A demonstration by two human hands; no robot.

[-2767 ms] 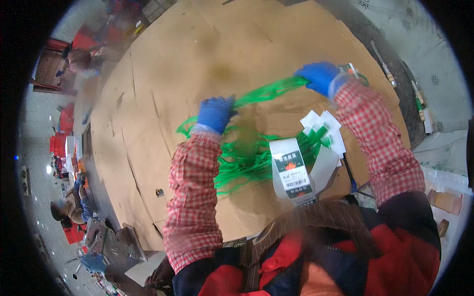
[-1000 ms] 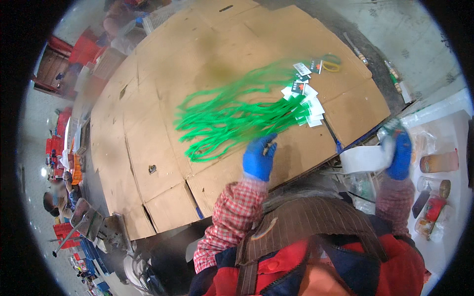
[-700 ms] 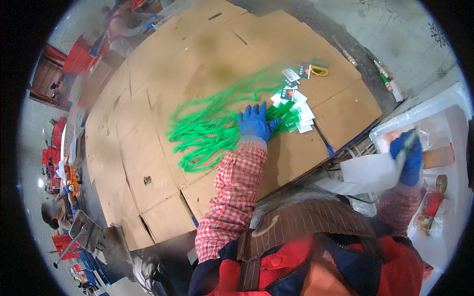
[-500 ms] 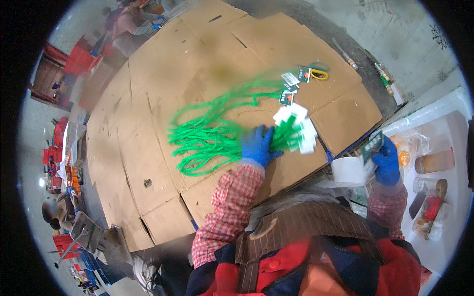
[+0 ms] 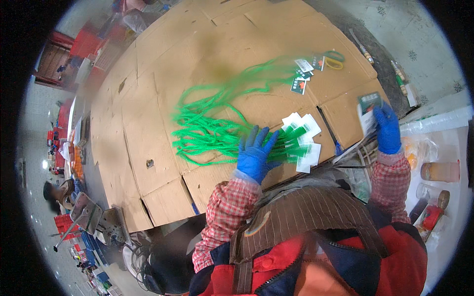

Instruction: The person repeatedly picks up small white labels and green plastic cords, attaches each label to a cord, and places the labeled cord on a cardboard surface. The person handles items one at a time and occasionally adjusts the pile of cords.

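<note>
A bundle of fuzzy green cords [image 5: 205,138] lies across the cardboard sheet, with white tags [image 5: 311,155] fanned out at its right end. My left hand [image 5: 254,157], in a blue glove, rests on the bundle just left of those tags, fingers spread. In my right hand [image 5: 388,130], also gloved in blue, is a dark green and white card [image 5: 368,104], pinched above the table's right edge. Whether it is one card or a small stack, I cannot tell. Farther back, a blurred strand of green cords ends at several dark green and white tags [image 5: 298,86].
Scissors [image 5: 334,60] with yellow and green handles lie behind the tags. Brown cardboard [image 5: 148,118] covers the table. At right, a white foam box [image 5: 456,207] holds a jar [image 5: 439,171] and other containers. Knife-like tools [image 5: 363,47] lie beyond the table's far right edge.
My right hand has risen and moved forward with the card, away from the white sheets near the table edge. My left hand stays on the cords, its fingers more spread. The whole view has shifted slightly.
</note>
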